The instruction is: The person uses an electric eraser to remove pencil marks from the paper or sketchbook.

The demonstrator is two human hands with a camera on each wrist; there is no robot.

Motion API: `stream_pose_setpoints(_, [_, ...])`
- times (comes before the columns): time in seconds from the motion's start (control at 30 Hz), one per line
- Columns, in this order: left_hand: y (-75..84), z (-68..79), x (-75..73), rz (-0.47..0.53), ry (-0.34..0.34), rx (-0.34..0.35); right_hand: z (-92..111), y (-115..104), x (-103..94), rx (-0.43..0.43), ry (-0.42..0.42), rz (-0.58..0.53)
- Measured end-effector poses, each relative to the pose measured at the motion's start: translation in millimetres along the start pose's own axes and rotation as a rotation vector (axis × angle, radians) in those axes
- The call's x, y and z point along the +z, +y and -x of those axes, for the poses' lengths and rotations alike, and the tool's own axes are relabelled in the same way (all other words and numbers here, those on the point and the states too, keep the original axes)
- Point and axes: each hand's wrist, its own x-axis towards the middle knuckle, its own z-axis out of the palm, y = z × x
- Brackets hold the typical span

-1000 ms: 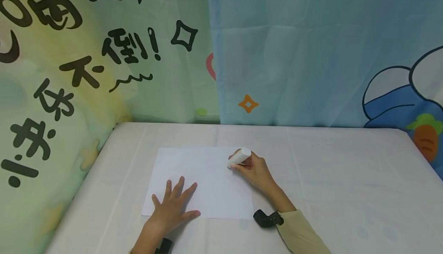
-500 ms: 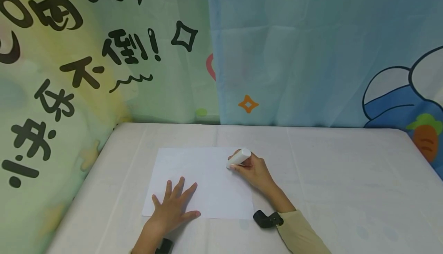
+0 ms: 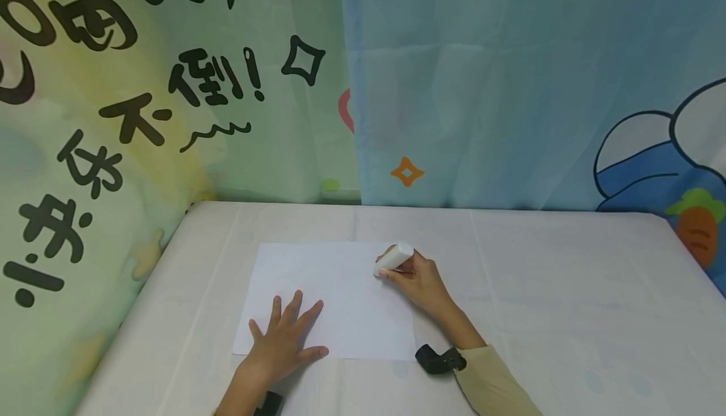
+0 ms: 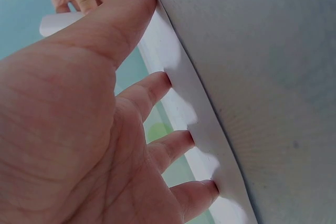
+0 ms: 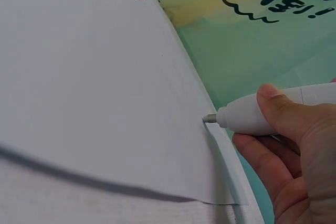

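A sheet of white paper (image 3: 334,296) lies on the table. My left hand (image 3: 282,338) is spread over its lower left part, with fingertips (image 4: 191,137) resting on the sheet in the left wrist view. Near the upper right corner, my right hand (image 3: 420,280) pinches a thick white pen (image 3: 394,258) between thumb and fingers. The right wrist view shows the white pen (image 5: 247,116) tilted, its narrow grey tip (image 5: 209,119) right at the paper close to the edge. No marks show on the paper around it.
A white cloth covers the table (image 3: 567,302). Behind it hangs a blue curtain (image 3: 510,88), and on the left a green one (image 3: 272,151) with black lettering. A black wrist device (image 3: 438,359) sits at the right sleeve (image 3: 493,378).
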Motion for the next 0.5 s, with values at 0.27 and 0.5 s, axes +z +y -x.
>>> stream_pose_setpoints(0.27, [-1.7,-1.0,1.2,-0.007,0.006,0.000,-0.9,-2.3,1.0,0.031,-0.022,-0.031])
stream_pose_setpoints(0.5, [-1.9,-1.2,1.7,-0.004,0.003,-0.004,-0.9,-2.7,2.2,0.035,-0.015,-0.042])
